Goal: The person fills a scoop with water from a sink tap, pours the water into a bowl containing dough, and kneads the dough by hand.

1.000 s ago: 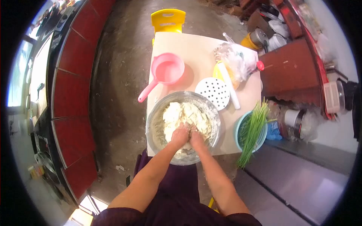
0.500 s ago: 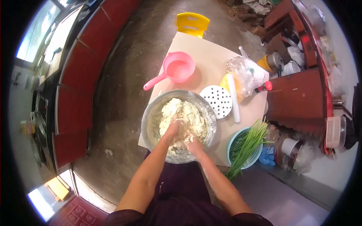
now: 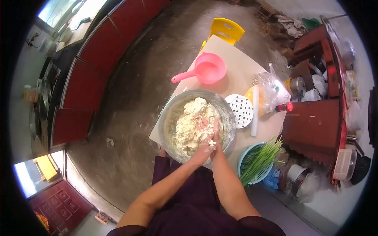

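A large metal bowl (image 3: 167,122) holds a rough, floury mass of dough (image 3: 193,120). My right hand (image 3: 214,131) lies on the right part of the dough, its floury fingers stretched forward and partly sunk in it. Low in the bowl, my left hand (image 3: 203,152) is closed beside my right wrist, bits of dough stuck about its fingers. What it holds, if anything, is hidden.
A pink ladle (image 3: 210,69) stands beyond the bowl. To the right are a white dotted disc (image 3: 240,111), a white roll (image 3: 255,112), plastic bags (image 3: 267,88), a red-capped bottle (image 3: 284,107), and a basket (image 3: 256,179) of green stalks (image 3: 262,159). A yellow chair (image 3: 227,30) stands behind the table.
My left hand has drawn back from the dough to my right wrist. My right hand has moved forward onto the dough. The whole view has shifted and turned slightly.
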A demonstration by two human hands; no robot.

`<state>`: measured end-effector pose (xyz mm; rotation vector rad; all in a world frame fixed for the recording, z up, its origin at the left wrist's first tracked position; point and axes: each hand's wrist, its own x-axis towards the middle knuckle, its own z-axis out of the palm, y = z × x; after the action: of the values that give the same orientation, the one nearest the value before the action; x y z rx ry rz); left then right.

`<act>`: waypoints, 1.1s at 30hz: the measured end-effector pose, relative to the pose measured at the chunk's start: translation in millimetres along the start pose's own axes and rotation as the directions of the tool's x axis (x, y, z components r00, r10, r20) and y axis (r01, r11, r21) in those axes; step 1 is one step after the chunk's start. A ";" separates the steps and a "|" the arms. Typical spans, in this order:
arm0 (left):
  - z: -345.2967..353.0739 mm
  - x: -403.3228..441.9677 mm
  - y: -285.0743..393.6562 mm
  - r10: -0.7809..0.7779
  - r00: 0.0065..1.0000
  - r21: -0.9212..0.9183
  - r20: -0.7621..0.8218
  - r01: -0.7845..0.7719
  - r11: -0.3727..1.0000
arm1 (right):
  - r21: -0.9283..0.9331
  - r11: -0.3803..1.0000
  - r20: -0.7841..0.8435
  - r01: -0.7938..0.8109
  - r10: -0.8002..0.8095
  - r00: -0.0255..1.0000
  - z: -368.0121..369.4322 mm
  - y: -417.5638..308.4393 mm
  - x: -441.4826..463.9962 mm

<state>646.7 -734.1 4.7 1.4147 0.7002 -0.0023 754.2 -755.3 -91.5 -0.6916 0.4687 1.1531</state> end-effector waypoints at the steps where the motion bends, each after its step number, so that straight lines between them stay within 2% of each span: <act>1: 1.6 2.7 -8.8 -0.022 1.000 -0.020 0.006 0.022 1.000 | 0.001 0.999 -0.031 0.038 -0.038 0.999 -5.4 7.2 -3.7; 3: 5.2 25.5 -39.2 -0.052 0.999 -0.064 0.014 0.053 0.997 | -0.009 0.993 -0.080 0.118 -0.118 0.990 -4.3 14.4 -12.0; 4: 5.0 31.8 -44.5 -0.059 0.998 -0.058 0.032 0.061 0.996 | -0.018 0.997 0.066 0.072 -0.071 0.995 1.3 12.1 -29.7; 6: 2.6 48.7 -47.8 0.005 0.999 0.132 -0.034 0.000 0.991 | 0.057 0.957 0.085 0.283 -0.288 0.954 -53.1 47.7 3.4; 7: 6.8 52.9 -49.2 0.038 0.998 0.226 -0.053 -0.025 0.974 | -0.011 0.971 0.018 0.239 -0.239 0.971 -31.8 39.5 -10.7; 8: 27.4 104.4 -138.8 0.107 0.994 0.689 0.028 -0.097 0.719 | -0.074 0.980 -0.049 0.184 -0.188 0.981 -3.4 30.0 -27.7; 9: 19.4 112.3 -125.6 0.049 0.999 0.586 0.017 -0.050 0.809 | -0.127 0.984 -0.116 0.122 -0.137 0.984 23.1 21.0 -44.3; 11: -18.0 105.9 -72.1 -0.084 0.996 0.350 0.026 0.069 0.934 | -0.068 0.988 0.026 0.136 -0.135 0.991 23.1 30.9 -58.4; 12: -25.7 90.4 -53.6 -0.109 0.994 0.078 -0.020 0.110 0.991 | -0.075 0.988 0.080 0.135 -0.129 0.988 39.5 24.9 -74.3; 13: -33.0 78.6 -34.0 -0.142 0.988 -0.199 -0.057 0.129 0.971 | -0.025 0.994 0.078 0.104 -0.102 0.992 45.6 18.6 -81.7; 14: -37.5 72.0 -26.0 -0.188 0.979 -0.462 -0.079 0.131 0.877 | 0.027 0.997 0.074 0.073 -0.075 0.994 48.5 13.0 -88.1; 15: -39.3 72.5 -36.0 -0.179 0.974 -0.549 -0.141 0.073 0.833 | 0.074 0.996 0.080 0.040 -0.046 0.996 50.8 8.2 -88.6; 16: -38.3 68.3 -53.1 -0.182 0.962 -0.627 -0.206 0.013 0.779 | 0.033 0.987 0.027 0.155 -0.156 0.987 55.2 9.7 -84.0; 17: -36.1 64.4 -69.8 -0.192 0.943 -0.692 -0.272 -0.053 0.720 | 0.131 0.981 0.049 0.146 -0.153 0.987 56.3 9.5 -76.6; 18: -37.2 48.0 -44.3 -0.293 0.932 -0.773 -0.215 0.021 0.634 | 0.229 0.965 0.077 0.130 -0.151 0.985 55.3 9.9 -64.7; 19: -35.1 41.9 -31.2 -0.335 0.916 -0.807 -0.219 0.023 0.591 | 0.325 0.939 0.106 0.111 -0.153 0.983 52.9 11.6 -53.8; 21: -26.7 37.8 -17.6 -0.419 0.882 -0.867 -0.214 0.026 0.498 | 0.273 0.959 0.259 0.075 -0.148 0.954 41.8 18.5 -35.0; 22: -20.2 43.2 -25.4 -0.204 0.934 -0.810 -0.293 -0.129 0.572 | 0.244 0.968 0.329 0.063 -0.144 0.933 34.9 21.7 -27.9; 25: -20.9 65.7 -47.4 -0.255 0.872 -0.440 -0.417 0.052 0.896 | 0.147 0.983 0.062 0.112 -0.122 0.991 23.4 33.7 -18.0; 28: -25.8 74.1 -42.8 -0.311 0.803 -0.075 -0.508 0.318 0.945 | -0.297 0.936 0.016 0.187 -0.190 0.982 47.9 31.9 -40.8; 31: -20.4 87.3 -49.9 -0.210 0.745 -0.143 -0.633 0.154 0.978 | -0.607 0.736 0.127 0.300 -0.282 0.951 34.8 35.3 -45.6; 32: -28.1 92.5 -65.3 -0.061 0.808 0.187 -0.586 0.208 0.960 | -0.750 0.578 0.161 0.321 -0.311 0.937 32.2 29.3 -51.5; 33: -31.5 93.4 -60.9 -0.145 0.793 0.157 -0.592 0.289 0.944 | -0.857 0.396 0.199 0.329 -0.335 0.921 39.8 17.9 -63.4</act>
<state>683.2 -680.1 -91.1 1.5693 1.4103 0.1720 714.9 -765.0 -26.0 -1.6337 -0.3571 0.9386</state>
